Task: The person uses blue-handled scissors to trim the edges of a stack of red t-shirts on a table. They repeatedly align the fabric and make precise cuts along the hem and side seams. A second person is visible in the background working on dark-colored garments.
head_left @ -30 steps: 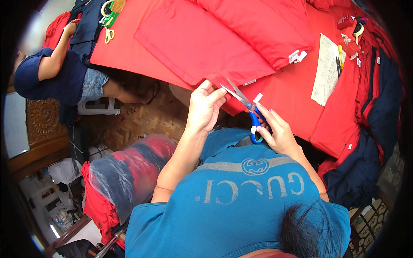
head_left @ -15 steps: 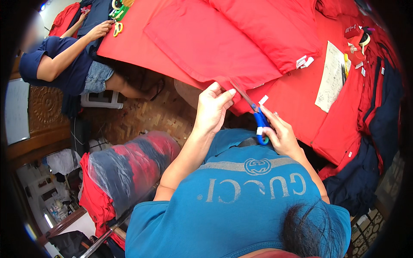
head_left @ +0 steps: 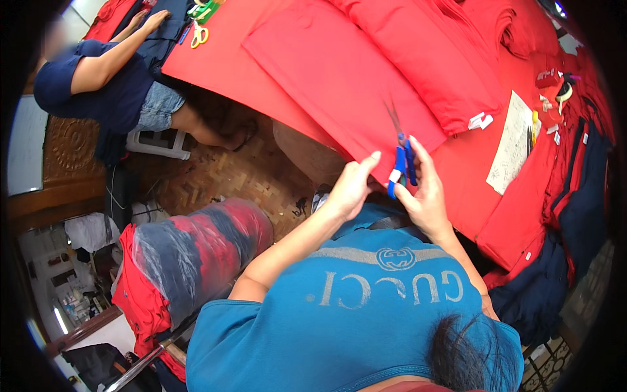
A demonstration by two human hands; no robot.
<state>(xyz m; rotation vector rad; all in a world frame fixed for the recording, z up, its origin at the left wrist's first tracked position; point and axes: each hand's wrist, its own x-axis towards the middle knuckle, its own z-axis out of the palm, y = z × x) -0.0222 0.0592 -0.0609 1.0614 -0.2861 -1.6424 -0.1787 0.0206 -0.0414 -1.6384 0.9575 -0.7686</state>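
1. Head view: the right hand [head_left: 428, 196] is gripping blue-handled scissors [head_left: 400, 157], fingers curling through and around the handles, with the blades pointing up and away over a red cloth [head_left: 339, 85].
2. The scissors are sitting between the 2 hands, just above the near edge of the red cloth; how far the blades are parted I cannot tell, as they are showing only as a thin, blurred line.
3. The left hand [head_left: 353, 186] is closing loosely on the near edge of the red cloth, thumb up, just beside the scissors' handles; a small white tag [head_left: 394, 175] is showing between the hands, at the handles.
4. The red cloth is lying flat on a red table [head_left: 222, 65], with a second folded red piece [head_left: 431, 59] lying beside it to the right.
5. A white paper sheet [head_left: 513, 144] is lying on the table right of the hands, near small white tags [head_left: 480, 121].
6. Dark blue garments [head_left: 581, 196] are hanging off the table's right side.
7. At the far left, another person in a dark blue top [head_left: 98, 85] is sitting on a white stool [head_left: 157, 140], 1 hand [head_left: 153, 19] resting on dark cloth, near yellow and green scissors [head_left: 199, 26].
8. A plastic-wrapped bundle [head_left: 189, 258] of red and dark cloth is lying on the floor lower left.
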